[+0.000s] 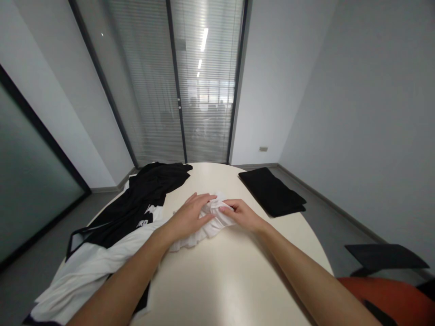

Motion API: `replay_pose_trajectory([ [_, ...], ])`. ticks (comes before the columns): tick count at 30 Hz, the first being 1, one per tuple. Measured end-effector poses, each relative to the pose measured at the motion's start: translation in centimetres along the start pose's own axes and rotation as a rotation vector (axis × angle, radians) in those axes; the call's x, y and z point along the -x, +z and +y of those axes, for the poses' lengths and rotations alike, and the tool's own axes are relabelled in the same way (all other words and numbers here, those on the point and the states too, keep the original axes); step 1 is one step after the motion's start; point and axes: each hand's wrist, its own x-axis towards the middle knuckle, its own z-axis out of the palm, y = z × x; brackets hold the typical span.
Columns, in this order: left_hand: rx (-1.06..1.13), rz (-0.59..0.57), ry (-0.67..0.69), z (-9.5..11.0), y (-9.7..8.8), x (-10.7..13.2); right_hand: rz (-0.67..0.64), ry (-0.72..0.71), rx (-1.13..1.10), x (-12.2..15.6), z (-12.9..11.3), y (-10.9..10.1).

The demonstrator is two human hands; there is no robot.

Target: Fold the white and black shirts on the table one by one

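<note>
Bunched on the table in front of me is a white garment (218, 220) with a wavy, ruffled lower edge; its exact kind cannot be made out. My left hand (192, 216) rests on its left side, fingers stretched out and thumb apart. From the right, my right hand (244, 215) pinches the garment's folds between thumb and fingers. Part of the cloth is hidden under both hands. Beside my left forearm lies a loose heap of white clothing (98, 267), close to the left hand.
Black clothing (149, 185) lies crumpled along the left side of the pale round table (217, 276). A flat black folded item (272, 192) sits at the table's right edge. An orange chair (384, 294) with a black armrest stands at lower right. Glass panels with blinds are behind.
</note>
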Motion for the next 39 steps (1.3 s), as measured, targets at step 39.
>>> replay_pose_trajectory([
  [39, -0.121, -0.237, -0.446, -5.2, -4.9, 1.7, 0.095, 0.312, 0.122, 1.4, -0.3, -5.6],
])
